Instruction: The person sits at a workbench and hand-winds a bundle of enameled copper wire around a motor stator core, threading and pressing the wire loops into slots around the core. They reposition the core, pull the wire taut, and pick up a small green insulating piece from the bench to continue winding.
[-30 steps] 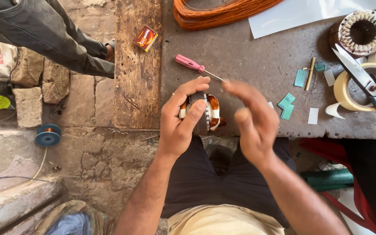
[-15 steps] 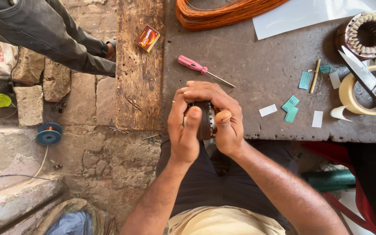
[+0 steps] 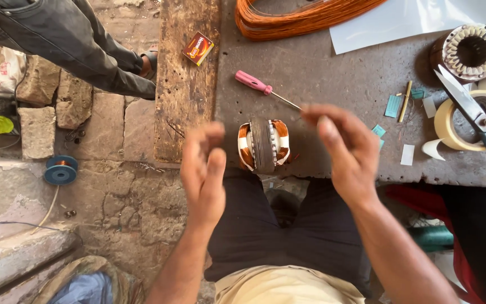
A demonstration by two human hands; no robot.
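**Hands off the wound core**

Both of your hands have come away from the small wound motor core [image 3: 264, 144] that they were wrapped around half a second ago. Your left hand [image 3: 205, 171] now hangs lower left of it, fingers loosely spread and slightly blurred, gripping nothing. Your right hand [image 3: 341, 149] is up on the other side, fingers half curled with thumb and forefinger drawn near each other; whether a fine wire sits between them cannot be told. The core stands alone between your hands at the near edge of the bench [image 3: 322, 67], a dark ring of laminations with orange and white windings bulging on each side.

Above it lies a pink-handled screwdriver [image 3: 265, 90], tip pointing toward your right hand. Further up, a thick hank of orange copper wire [image 3: 299, 17] loops off the top of the frame beside a white sheet [image 3: 412, 22]. At the upper right sits an empty stator ring [image 3: 471, 50] with pale slot liners, and below it a roll of cream tape [image 3: 457, 121] with scissors [image 3: 479, 121] lying across it. Small teal and white paper slips [image 3: 393, 106] are scattered just right of your right hand.

The bench is grey, stained and rough. Left of it a worn wooden plank [image 3: 187, 90] carries a small red and yellow box [image 3: 198, 48]. Beyond is a cracked stone floor [image 3: 113, 186], with a blue wire spool [image 3: 60, 170] at centre left and another person's trouser leg [image 3: 57, 45] at the upper left.
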